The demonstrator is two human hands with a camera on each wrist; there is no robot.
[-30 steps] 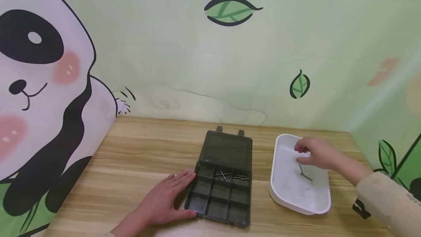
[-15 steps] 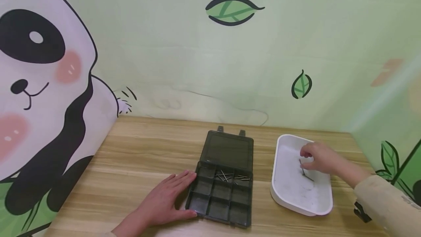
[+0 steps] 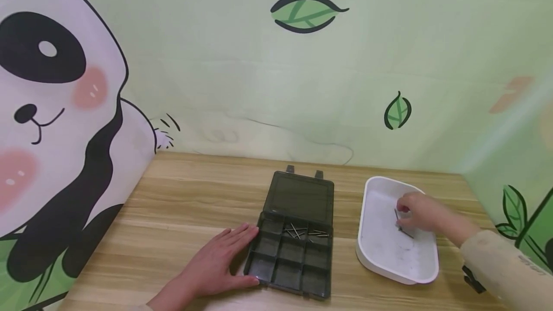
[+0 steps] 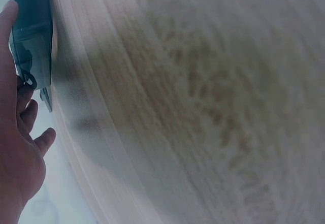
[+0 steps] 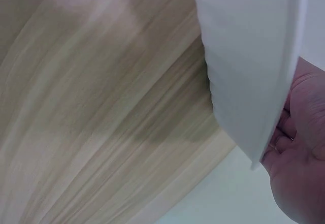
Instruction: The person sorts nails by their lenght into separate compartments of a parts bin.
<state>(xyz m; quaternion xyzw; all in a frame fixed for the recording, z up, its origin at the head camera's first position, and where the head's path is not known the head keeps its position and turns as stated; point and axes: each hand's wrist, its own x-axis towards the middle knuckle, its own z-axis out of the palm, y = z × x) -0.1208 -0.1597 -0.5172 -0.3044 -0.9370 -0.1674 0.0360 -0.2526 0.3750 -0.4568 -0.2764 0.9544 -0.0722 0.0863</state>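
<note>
In the head view my left hand (image 3: 220, 263) rests beside a dark, see-through compartment box (image 3: 288, 280), its fairly straight fingers at the left side and thumb by the front corner. The box lies with its lid (image 3: 300, 195) folded back. Thin metal nails or screws (image 3: 295, 231) lie in a back-row middle compartment, and several more (image 3: 318, 233) in the back right one. My right hand (image 3: 421, 211) reaches into a white tray (image 3: 362, 224), thumb and fingers bent and a gap between them. Two thin metal pieces (image 3: 406, 232) lie by the thumb tip; the fingers partly cover them.
The wooden table (image 3: 194, 191) meets a green printed wall (image 3: 216, 61) at the back. A panda print (image 3: 52, 109) covers the left wall. A small black object (image 3: 473, 280) shows under the right sleeve. The tray's raised wall (image 5: 254, 56) stands beside my right hand.
My right hand has moved lower into the tray, with its thumb now closer to the metal pieces. The left hand and the box stay as they were.
</note>
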